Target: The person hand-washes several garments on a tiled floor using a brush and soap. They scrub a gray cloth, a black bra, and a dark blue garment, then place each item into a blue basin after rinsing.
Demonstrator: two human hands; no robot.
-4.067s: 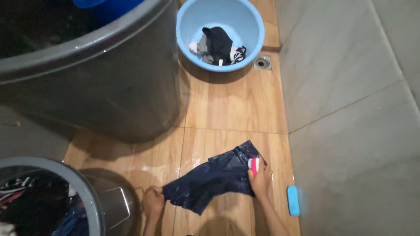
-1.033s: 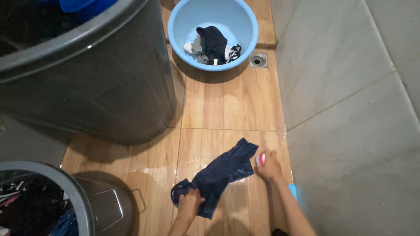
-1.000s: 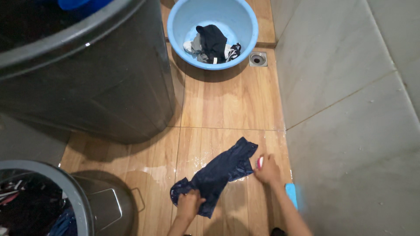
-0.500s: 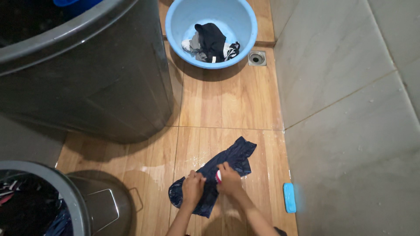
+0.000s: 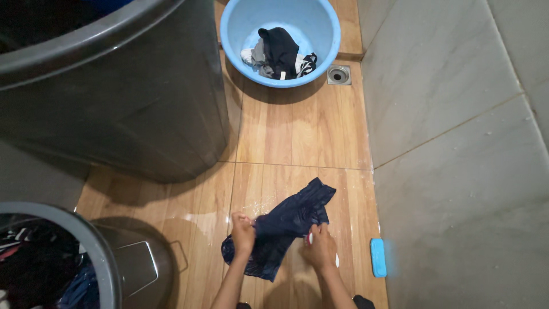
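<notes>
Down on the wet wood-look floor, the left hand is clamped on the dark cloth at its near-left end. The right hand, closed round a pink brush, rests at the cloth's near-right edge. This looks like scrubbing; next, I judge, the brush needs a stroke along the cloth. Its long axis runs from near-left to far-right, pointing toward the wall. Beyond the cloth: 1 blue basin.

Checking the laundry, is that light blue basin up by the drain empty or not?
Not empty: the light blue basin holds a small heap of clothes.
</notes>
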